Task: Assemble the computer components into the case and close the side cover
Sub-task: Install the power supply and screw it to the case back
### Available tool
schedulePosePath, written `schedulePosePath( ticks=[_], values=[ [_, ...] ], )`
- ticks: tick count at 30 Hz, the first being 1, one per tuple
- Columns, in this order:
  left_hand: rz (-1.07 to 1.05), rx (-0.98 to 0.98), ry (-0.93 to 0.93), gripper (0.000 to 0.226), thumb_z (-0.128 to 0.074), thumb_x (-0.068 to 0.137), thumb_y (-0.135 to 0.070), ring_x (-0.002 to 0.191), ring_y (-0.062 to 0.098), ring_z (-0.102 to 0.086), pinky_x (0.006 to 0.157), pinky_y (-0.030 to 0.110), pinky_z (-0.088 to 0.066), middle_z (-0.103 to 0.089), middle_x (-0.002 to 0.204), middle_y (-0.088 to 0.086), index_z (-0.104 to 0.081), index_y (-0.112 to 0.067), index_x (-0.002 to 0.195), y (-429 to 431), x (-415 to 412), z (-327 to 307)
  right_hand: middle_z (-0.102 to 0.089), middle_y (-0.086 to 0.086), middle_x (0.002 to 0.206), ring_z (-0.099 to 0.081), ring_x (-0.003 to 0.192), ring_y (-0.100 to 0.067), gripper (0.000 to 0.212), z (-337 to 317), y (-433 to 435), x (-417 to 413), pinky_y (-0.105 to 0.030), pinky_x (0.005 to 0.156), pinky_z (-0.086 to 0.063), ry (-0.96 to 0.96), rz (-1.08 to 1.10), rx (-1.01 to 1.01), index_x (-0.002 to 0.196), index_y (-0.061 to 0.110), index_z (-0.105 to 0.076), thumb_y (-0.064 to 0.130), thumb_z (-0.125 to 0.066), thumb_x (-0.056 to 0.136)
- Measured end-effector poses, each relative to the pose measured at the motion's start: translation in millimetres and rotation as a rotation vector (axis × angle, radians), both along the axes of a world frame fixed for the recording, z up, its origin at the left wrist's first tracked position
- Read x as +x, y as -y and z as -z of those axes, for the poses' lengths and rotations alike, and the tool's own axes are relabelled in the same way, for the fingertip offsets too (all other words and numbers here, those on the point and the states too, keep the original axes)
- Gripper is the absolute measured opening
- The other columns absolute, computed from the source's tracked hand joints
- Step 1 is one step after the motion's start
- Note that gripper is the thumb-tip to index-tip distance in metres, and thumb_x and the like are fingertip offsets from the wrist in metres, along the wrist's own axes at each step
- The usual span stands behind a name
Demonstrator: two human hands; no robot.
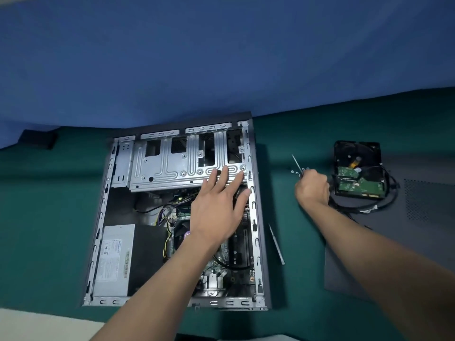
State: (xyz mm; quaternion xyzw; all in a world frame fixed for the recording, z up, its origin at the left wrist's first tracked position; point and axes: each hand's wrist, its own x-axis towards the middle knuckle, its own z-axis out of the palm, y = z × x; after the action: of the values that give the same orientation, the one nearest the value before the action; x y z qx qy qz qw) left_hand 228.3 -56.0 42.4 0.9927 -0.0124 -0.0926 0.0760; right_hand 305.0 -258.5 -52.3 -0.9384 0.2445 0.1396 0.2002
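Note:
An open computer case (257,183) lies flat on the green table, showing a silver drive cage (172,168), a power supply (114,262) and the motherboard (236,264). My left hand (219,207) reaches over the case with straight fingers touching the drive cage's right end. To the right of the case, my right hand (312,188) grips a thin screwdriver (296,164) whose tip points up and left, beside small loose screws (294,172). A hard drive (358,173) lies circuit-side up just right of that hand, on the dark side cover (418,217).
A black cable (384,204) loops around the hard drive. A slim metal tool (277,244) lies on the green cloth right of the case. A small black box (37,139) sits at the far left. A blue wall rises behind the table.

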Motion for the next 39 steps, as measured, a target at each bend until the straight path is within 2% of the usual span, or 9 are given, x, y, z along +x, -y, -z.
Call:
schedulePosePath(
  ticks=[9,13,17,20,23,28,33,36,39],
  values=[
    [-0.003,-0.030,-0.027,0.056,-0.019,0.099,-0.061,0.149,0.019,-0.012,0.116,0.037,-0.021,-0.023,0.159,-0.004,-0.030,-0.038,0.149,0.5,0.2,-1.5,-0.062,-0.019,0.104,-0.060,0.093,-0.039,0.019,-5.5,-4.0,1.5,-0.036,0.071,-0.044,0.026,-0.024,0.023,0.099,0.009,-0.064,0.005,-0.048,0.089],
    [-0.036,-0.112,-0.074,0.051,-0.030,0.099,-0.056,0.147,0.020,-0.019,0.110,0.044,-0.035,-0.027,0.158,-0.006,-0.039,-0.035,0.145,-1.5,4.6,-10.5,-0.064,-0.008,0.086,-0.053,0.075,-0.026,0.013,-46.0,-14.4,-2.8,-0.027,0.066,-0.039,0.149,0.111,0.411,0.077,0.017,-0.061,0.010,-0.060,0.087],
    [-0.142,-0.543,-0.009,0.039,-0.055,0.096,-0.039,0.118,0.018,-0.059,0.100,0.041,-0.048,-0.060,0.133,-0.004,-0.060,-0.022,0.131,-3.0,7.6,-34.8,-0.068,-0.010,0.078,-0.034,0.041,-0.009,0.004,-106.1,-41.7,-33.1,-0.021,0.039,-0.029,0.135,0.286,1.131,0.086,0.005,-0.062,0.002,-0.065,0.086],
    [-0.181,-0.878,0.082,0.025,-0.064,0.092,-0.031,0.094,0.001,-0.066,0.089,0.034,-0.054,-0.071,0.101,-0.017,-0.072,-0.023,0.113,-6.2,-4.8,-61.1,-0.065,-0.006,0.068,-0.032,0.040,-0.005,0.004,-138.5,-64.5,-61.9,-0.018,0.035,-0.029,0.077,0.345,1.497,0.090,0.002,-0.060,-0.001,-0.062,0.088],
    [-0.166,-1.015,0.145,0.014,-0.067,0.090,-0.021,0.086,-0.001,-0.067,0.084,0.029,-0.055,-0.072,0.088,-0.019,-0.076,-0.021,0.101,-18.0,-26.2,-76.9,-0.060,-0.003,0.062,-0.035,0.040,-0.005,0.004,-158.0,-91.8,-91.0,-0.017,0.034,-0.030,0.097,0.415,1.668,0.086,0.004,-0.060,0.001,-0.061,0.087],
    [-0.184,-1.062,0.172,0.013,-0.068,0.089,-0.017,0.085,0.004,-0.069,0.084,0.032,-0.055,-0.075,0.086,-0.010,-0.078,-0.016,0.097,-61.9,-71.6,-84.8,-0.054,-0.001,0.061,-0.034,0.040,-0.004,0.006,-171.8,-145.5,-144.0,-0.016,0.034,-0.028,0.213,0.508,1.669,0.085,0.005,-0.060,0.001,-0.064,0.085],
    [-0.173,-1.027,0.190,0.012,-0.065,0.090,-0.020,0.080,-0.002,-0.066,0.074,0.020,-0.053,-0.073,0.080,-0.015,-0.077,-0.021,0.092,-121.2,-127.3,-83.1,-0.066,-0.006,0.072,-0.039,0.044,-0.004,0.006,-170.5,-209.8,-209.3,-0.017,0.037,-0.032,0.310,0.507,1.511,0.091,0.002,-0.068,0.002,-0.067,0.085],
    [-0.222,-1.070,0.173,0.014,-0.065,0.089,-0.017,0.076,-0.001,-0.065,0.067,0.013,-0.049,-0.072,0.076,-0.015,-0.076,-0.024,0.084,-153.2,-161.4,-77.2,-0.064,0.000,0.064,-0.041,0.045,-0.005,0.008,-163.7,-248.9,-248.2,-0.020,0.040,-0.034,0.382,0.465,1.309,0.090,0.008,-0.073,0.003,-0.069,0.084],
    [-0.263,-1.105,0.141,0.021,-0.066,0.089,-0.015,0.079,0.001,-0.066,0.076,0.022,-0.053,-0.072,0.077,-0.017,-0.074,-0.031,0.078,-180.3,-194.0,-65.2,-0.071,0.007,0.069,-0.057,0.053,-0.004,0.009,-153.3,-278.2,-279.6,-0.023,0.055,-0.044,0.460,0.364,1.007,0.081,0.021,-0.074,0.012,-0.072,0.084]
  ],
)
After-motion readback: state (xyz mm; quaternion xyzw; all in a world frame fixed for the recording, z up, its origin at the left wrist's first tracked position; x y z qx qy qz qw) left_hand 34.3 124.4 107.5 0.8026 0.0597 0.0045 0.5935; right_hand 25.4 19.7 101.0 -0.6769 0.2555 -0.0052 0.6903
